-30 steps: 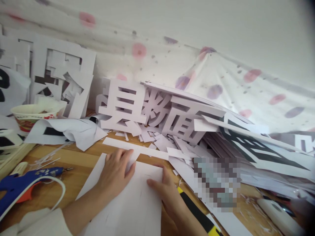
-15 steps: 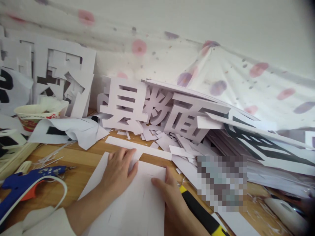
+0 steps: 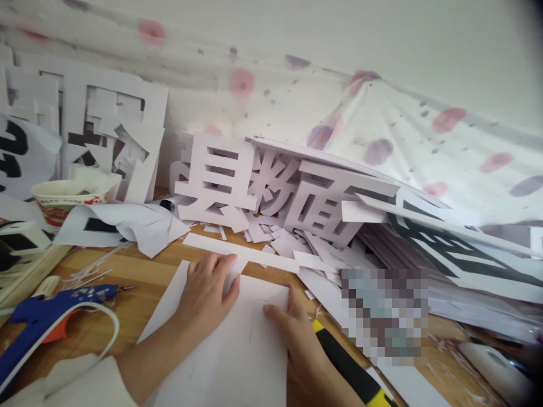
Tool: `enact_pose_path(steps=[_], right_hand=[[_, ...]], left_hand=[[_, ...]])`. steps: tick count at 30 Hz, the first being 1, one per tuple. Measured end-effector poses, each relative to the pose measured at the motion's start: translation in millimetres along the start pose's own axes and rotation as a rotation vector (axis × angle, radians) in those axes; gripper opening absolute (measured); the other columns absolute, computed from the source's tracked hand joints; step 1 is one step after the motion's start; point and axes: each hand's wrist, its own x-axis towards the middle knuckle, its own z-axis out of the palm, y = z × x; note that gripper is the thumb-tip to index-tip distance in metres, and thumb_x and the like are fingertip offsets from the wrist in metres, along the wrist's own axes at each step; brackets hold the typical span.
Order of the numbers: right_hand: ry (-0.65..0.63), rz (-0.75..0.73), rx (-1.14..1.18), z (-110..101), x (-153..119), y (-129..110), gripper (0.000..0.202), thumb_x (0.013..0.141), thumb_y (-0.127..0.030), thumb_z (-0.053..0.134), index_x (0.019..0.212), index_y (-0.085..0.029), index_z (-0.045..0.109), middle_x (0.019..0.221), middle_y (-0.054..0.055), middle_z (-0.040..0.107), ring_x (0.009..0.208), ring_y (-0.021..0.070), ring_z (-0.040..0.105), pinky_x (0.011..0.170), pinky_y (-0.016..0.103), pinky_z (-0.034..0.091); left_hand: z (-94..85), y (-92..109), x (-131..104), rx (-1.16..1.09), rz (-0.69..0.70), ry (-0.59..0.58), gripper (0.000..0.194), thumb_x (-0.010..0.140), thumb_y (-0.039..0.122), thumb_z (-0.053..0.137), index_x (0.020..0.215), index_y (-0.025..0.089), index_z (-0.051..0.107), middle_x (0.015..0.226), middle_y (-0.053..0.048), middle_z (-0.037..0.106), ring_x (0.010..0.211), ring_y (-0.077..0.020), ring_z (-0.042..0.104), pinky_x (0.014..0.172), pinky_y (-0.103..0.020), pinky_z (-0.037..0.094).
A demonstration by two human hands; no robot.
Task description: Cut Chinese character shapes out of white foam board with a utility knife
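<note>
A white sheet of board (image 3: 237,345) lies on the wooden table in front of me, with a few thin dark marks on its face. My left hand (image 3: 207,291) rests palm down on its upper left part, thumb apart from the fingers. A small white piece (image 3: 236,267) shows between that thumb and index finger, partly hidden. At the upper right edge, my right hand (image 3: 292,328) grips the board, thumb on top and the other fingers mostly hidden at its side. A black and yellow tool handle (image 3: 345,359) lies beside my right wrist.
A blue glue gun (image 3: 63,302) with a white cord lies at left. Behind it are a paper bowl (image 3: 70,198) and crumpled paper (image 3: 127,223). White cut-out characters (image 3: 218,181) lean against the curtained wall. Scraps (image 3: 292,246), a white strip (image 3: 241,253) and stacked sheets (image 3: 462,249) lie beyond the board.
The whole view has shifted slightly. Both hands keep the same places on the board, and nothing has been taken hold of or let go.
</note>
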Motion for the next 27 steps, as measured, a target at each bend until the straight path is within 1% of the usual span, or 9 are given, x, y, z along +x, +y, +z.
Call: enact_pose_path(steps=[2,5,9,16,19,21,24,27], right_hand=[[-0.013,-0.004,-0.009,-3,2,2,0.043,0.060,-0.025,0.065,0.096,-0.024,0.042,0.076,-0.002,0.063,0.070,0.0206,0.060,0.061,0.033,0.047],[-0.030,-0.005,-0.006,-5,3,4,0.046,0.061,-0.030,0.070,0.098,-0.023,0.043,0.082,0.001,0.064,0.077,0.0220,0.061,0.066,0.035,0.047],[-0.045,-0.006,0.027,-5,0,4,0.051,0.061,-0.035,0.073,0.101,-0.023,0.043,0.085,0.002,0.065,0.080,0.0235,0.061,0.070,0.038,0.048],[-0.139,-0.020,0.140,-5,-3,-5,0.048,0.062,-0.035,0.074,0.099,-0.020,0.049,0.092,0.006,0.066,0.086,0.0257,0.062,0.074,0.040,0.048],[-0.150,0.007,0.133,-5,-2,-6,0.051,0.060,-0.037,0.075,0.102,-0.018,0.053,0.095,0.009,0.067,0.087,0.0276,0.062,0.075,0.042,0.048],[-0.195,0.027,0.139,-5,-2,-4,0.053,0.058,-0.038,0.076,0.103,-0.018,0.055,0.096,0.009,0.067,0.089,0.0286,0.062,0.075,0.043,0.048],[-0.276,0.102,0.137,-5,-2,5,0.054,0.051,-0.038,0.078,0.097,-0.017,0.062,0.090,0.010,0.068,0.089,0.0308,0.062,0.077,0.045,0.047],[-0.297,0.188,0.140,-7,-1,12,0.055,0.047,-0.037,0.080,0.095,-0.014,0.064,0.084,0.011,0.069,0.087,0.0319,0.062,0.077,0.047,0.046]], left_hand=[[-0.2,0,0,0.001,-0.002,-0.004,0.032,0.083,0.023,0.046,0.115,0.020,0.044,0.095,-0.008,0.053,0.090,-0.0234,0.052,0.081,-0.042,0.036],[0.2,0,0,-0.004,-0.004,-0.009,0.032,0.083,0.023,0.046,0.115,0.020,0.044,0.095,-0.007,0.053,0.090,-0.0235,0.052,0.081,-0.041,0.036],[-0.6,1,0,-0.010,-0.003,-0.005,0.032,0.083,0.024,0.046,0.115,0.020,0.045,0.095,-0.007,0.053,0.091,-0.0236,0.053,0.080,-0.041,0.035],[-6.4,3,3,0.011,0.003,0.022,0.031,0.084,0.024,0.045,0.115,0.020,0.043,0.094,-0.006,0.052,0.089,-0.0220,0.053,0.080,-0.039,0.035],[-6.2,3,3,0.014,-0.001,0.019,0.031,0.084,0.025,0.044,0.114,0.021,0.043,0.094,-0.006,0.052,0.088,-0.0221,0.053,0.079,-0.039,0.035],[-5.4,1,3,0.019,-0.012,0.019,0.031,0.083,0.024,0.044,0.114,0.021,0.043,0.094,-0.006,0.052,0.087,-0.0221,0.054,0.079,-0.039,0.035],[-4.4,-2,3,0.034,-0.033,0.028,0.030,0.083,0.025,0.045,0.113,0.022,0.043,0.094,-0.006,0.052,0.087,-0.0223,0.054,0.080,-0.040,0.035],[-3.9,-4,4,0.040,-0.034,0.030,0.030,0.083,0.025,0.044,0.113,0.022,0.044,0.094,-0.006,0.051,0.088,-0.0226,0.053,0.080,-0.040,0.034]])
